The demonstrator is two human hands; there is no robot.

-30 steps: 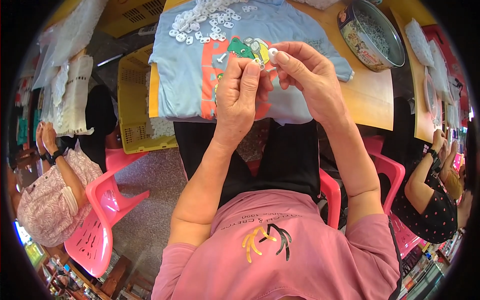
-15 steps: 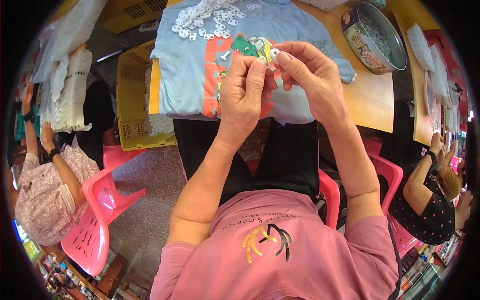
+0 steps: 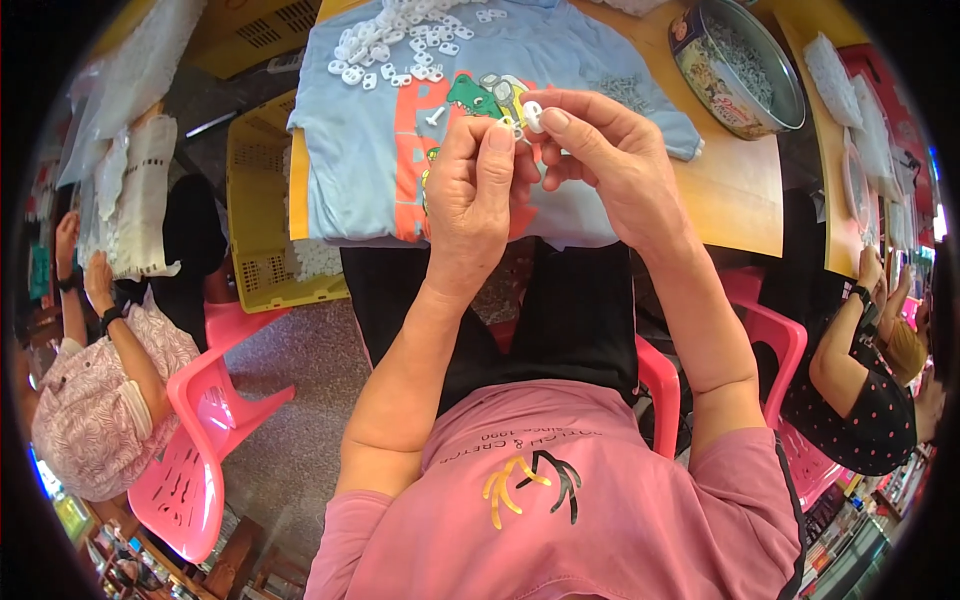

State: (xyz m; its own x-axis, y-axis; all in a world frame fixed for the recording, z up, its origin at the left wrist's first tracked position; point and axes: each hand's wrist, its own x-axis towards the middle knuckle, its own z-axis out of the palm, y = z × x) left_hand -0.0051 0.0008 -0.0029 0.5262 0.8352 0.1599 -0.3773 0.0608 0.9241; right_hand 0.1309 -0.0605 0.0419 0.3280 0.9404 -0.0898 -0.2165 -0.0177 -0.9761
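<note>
Over a folded light-blue shirt (image 3: 345, 170) with a cartoon print, both my hands are raised close together. My right hand (image 3: 625, 165) pinches a small white plastic piece (image 3: 533, 116) between thumb and index finger. Close beside it, my left hand (image 3: 470, 190) has its thumb pressed to its index finger on a small whitish ring-like piece (image 3: 516, 128), partly hidden by the fingertips. A white plastic peg (image 3: 436, 116) lies on the print, left of my hands. Farther off on the shirt is a pile of white two-holed plastic pieces (image 3: 385, 40).
Small metal screws (image 3: 625, 92) lie on the shirt's right side. A round tin (image 3: 720, 85) of similar metal parts stands on the wooden table (image 3: 735, 190). A yellow crate (image 3: 262, 265) is at the left. People sit on both sides, near pink chairs (image 3: 185, 490).
My hands have come slightly closer, and the white piece in my right hand has turned and shifted left towards my left fingertips. The whole view has shifted slightly.
</note>
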